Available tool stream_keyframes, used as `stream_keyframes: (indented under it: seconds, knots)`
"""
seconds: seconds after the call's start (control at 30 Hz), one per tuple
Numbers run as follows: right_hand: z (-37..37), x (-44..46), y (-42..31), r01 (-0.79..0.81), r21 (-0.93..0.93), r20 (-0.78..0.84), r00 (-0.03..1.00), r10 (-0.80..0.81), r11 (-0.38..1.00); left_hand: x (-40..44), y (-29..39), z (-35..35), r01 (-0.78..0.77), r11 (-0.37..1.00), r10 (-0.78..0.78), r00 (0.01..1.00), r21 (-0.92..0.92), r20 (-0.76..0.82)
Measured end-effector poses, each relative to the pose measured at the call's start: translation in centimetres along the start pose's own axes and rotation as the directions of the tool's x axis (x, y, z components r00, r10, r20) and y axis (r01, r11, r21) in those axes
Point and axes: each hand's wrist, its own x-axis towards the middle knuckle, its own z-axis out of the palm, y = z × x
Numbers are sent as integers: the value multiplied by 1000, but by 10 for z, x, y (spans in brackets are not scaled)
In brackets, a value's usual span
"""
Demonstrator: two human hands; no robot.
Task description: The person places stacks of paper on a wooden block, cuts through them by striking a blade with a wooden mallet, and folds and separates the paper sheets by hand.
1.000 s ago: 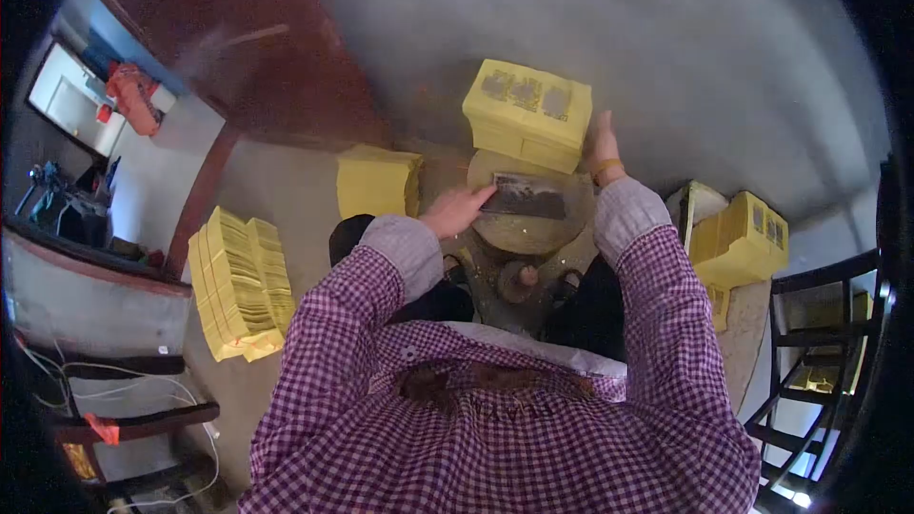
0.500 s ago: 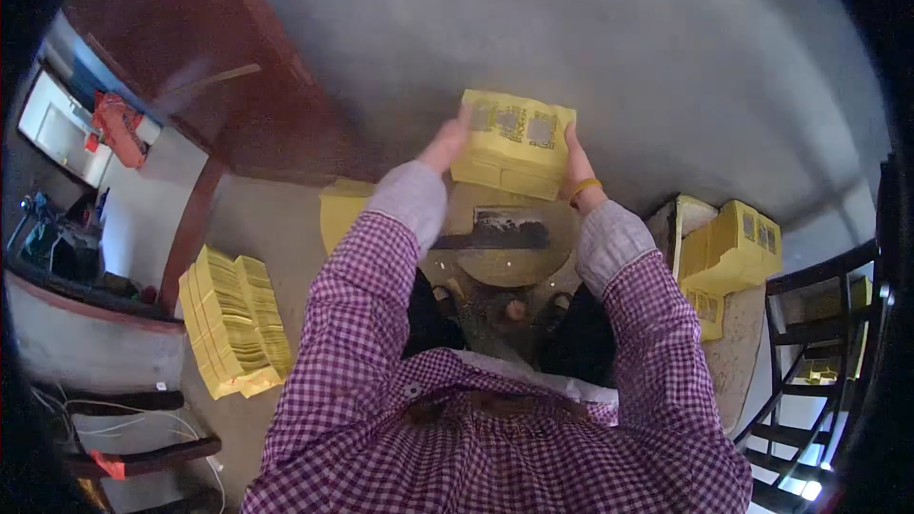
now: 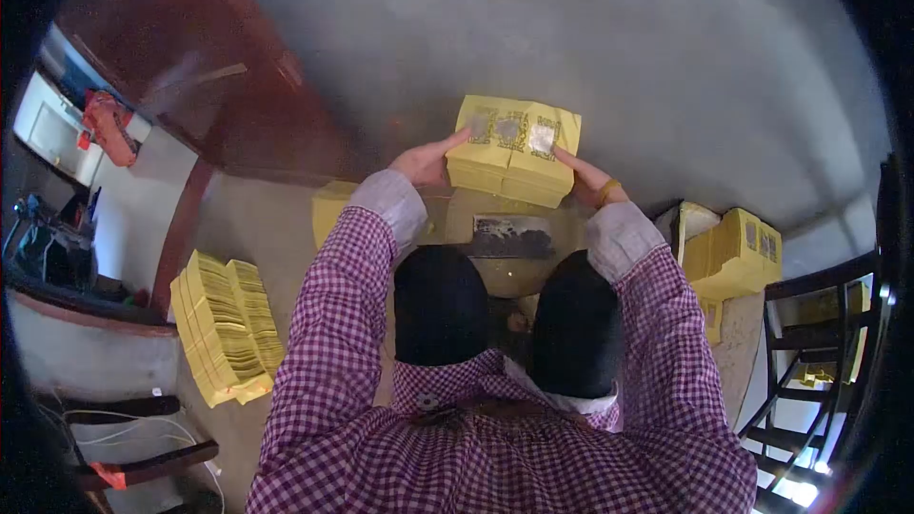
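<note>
A thick stack of yellow joss paper (image 3: 503, 176), printed with dark patterns and silvery squares on top, is held up between my two hands. My left hand (image 3: 426, 161) grips its left side, thumb on the upper edge. On the right side, my right hand (image 3: 592, 179) holds it with the thumb over the top face; the other fingers are mostly hidden. Beneath the stack lies a dark, flat rectangular thing (image 3: 512, 238) on a round block (image 3: 509, 278). My black-clad knees cover part of that block.
Bundled yellow paper (image 3: 224, 324) stands on the floor at left, and another yellow pile (image 3: 330, 212) is behind my left forearm. More printed stacks (image 3: 738, 252) sit at right, near a dark slatted chair (image 3: 819, 343). A grey wall (image 3: 609, 29) rises ahead.
The stack has shifted slightly and stays in both hands. My right thumb has come onto its top face, and my left hand sits lower. My knees have risen into view.
</note>
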Motion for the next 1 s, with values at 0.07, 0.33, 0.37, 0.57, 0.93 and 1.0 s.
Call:
stream_keyframes:
  seconds: [0.07,0.33,0.37,0.57,0.93,1.0]
  knots:
    - [-9,5,5,4,-68,-45,999,-7,998,7,-7,-8,-25,997,33,994,-76,108]
    - [-19,-30,40,305,-561,73,944,-321,770,-21,-41,-11,-266,836,216,964,481,157]
    - [-24,-28,49,307,-601,93,944,-317,738,-16,-60,-16,-252,757,187,968,603,170]
    - [-26,-27,70,426,-743,160,862,-481,516,0,-93,-24,-221,786,232,971,577,56]
    - [-7,-9,27,123,67,-133,985,-113,990,-8,-24,19,-120,924,122,992,363,18]
    - [4,-17,27,133,19,-172,977,-128,991,-17,-13,26,-83,895,93,996,437,-1]
